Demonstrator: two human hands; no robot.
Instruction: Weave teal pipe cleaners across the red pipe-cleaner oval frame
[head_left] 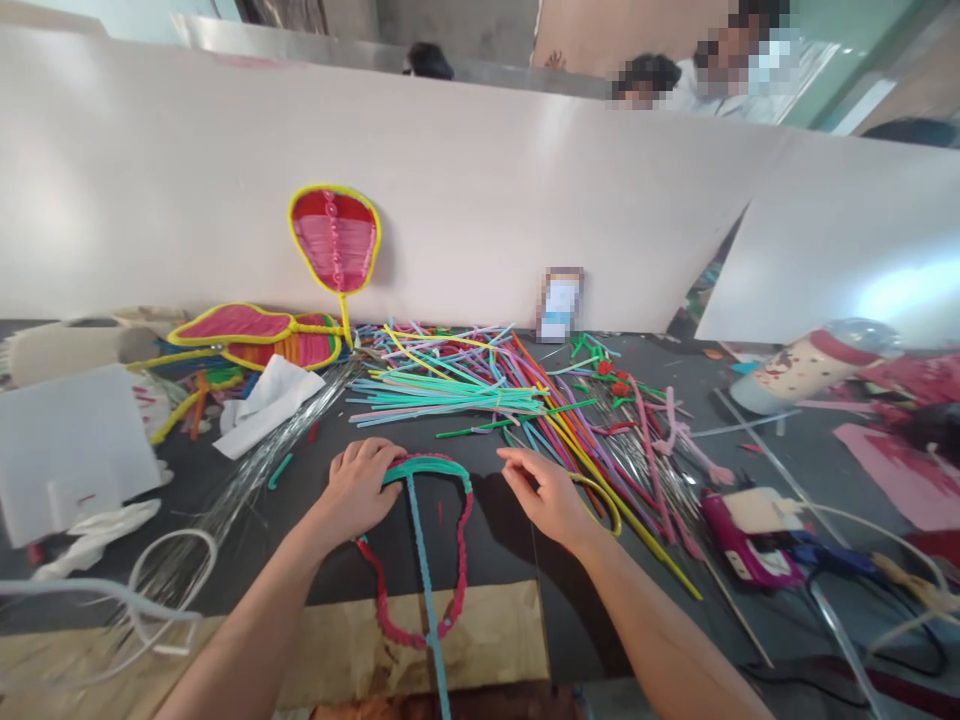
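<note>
My left hand [365, 487] is closed on the upper left of a fan-shaped frame [463, 560] made of pipe cleaners. The outline of this frame is crimson, and a teal band [427, 465] runs along its top. A blue pipe-cleaner stem [421, 560] goes down its middle and past the bottom edge. To the right of the frame, apart from it, my right hand [546, 495] hovers with thumb and forefinger brought together and the other fingers curled; what they hold, if anything, is too small to make out. A bent yellow pipe cleaner [611, 505] lies beside the right wrist.
Bundled turquoise pipe cleaners [450, 395] and loose coloured ones lie ahead. A finished yellow-edged fan [335, 240] stands against the white partition [465, 180], near a phone [561, 305]. Right are a tumbler [810, 370] and a magenta device [750, 545]; left, thin wires [240, 495].
</note>
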